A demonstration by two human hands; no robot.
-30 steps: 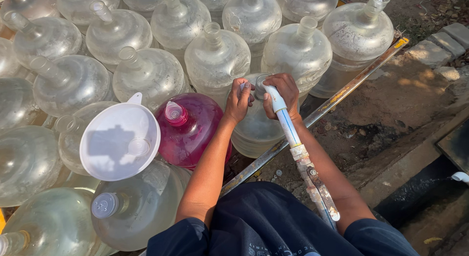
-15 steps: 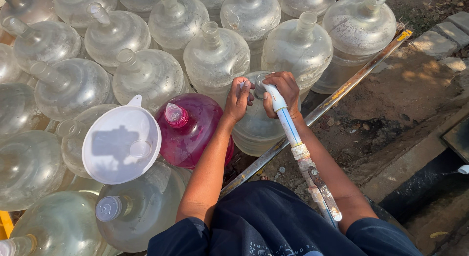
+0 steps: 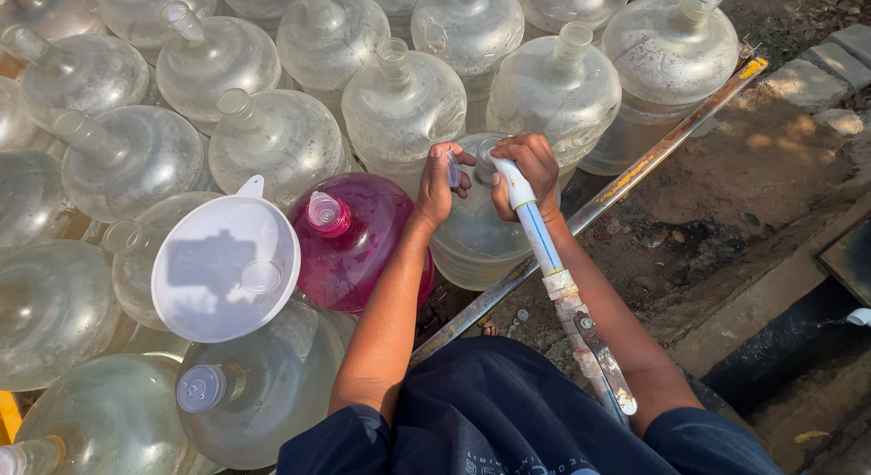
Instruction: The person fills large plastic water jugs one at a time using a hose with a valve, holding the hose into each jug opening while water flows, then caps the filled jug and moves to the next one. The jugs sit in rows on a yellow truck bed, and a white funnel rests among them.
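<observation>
My left hand (image 3: 437,180) pinches a small pale bottle cap (image 3: 452,169) just left of the neck of a clear water jug (image 3: 472,239). My right hand (image 3: 529,171) grips the bent white end of a pipe (image 3: 537,230) and holds its tip at that jug's mouth, which the fingers hide. The pipe runs back along my right forearm to a taped, rusty joint (image 3: 581,325). A pink jug (image 3: 358,248) with a pink cap stands directly left of the clear one.
Several clear jugs (image 3: 399,103) crowd the ground to the left and far side. A white funnel (image 3: 225,268) sits in one jug's neck. A rusty metal bar (image 3: 635,171) runs diagonally on the right; beyond it lie bare dirt and a concrete drain (image 3: 798,348).
The view has shifted slightly. My left hand has drawn a little away from the jug's neck with the cap; my right hand keeps the pipe at the mouth.
</observation>
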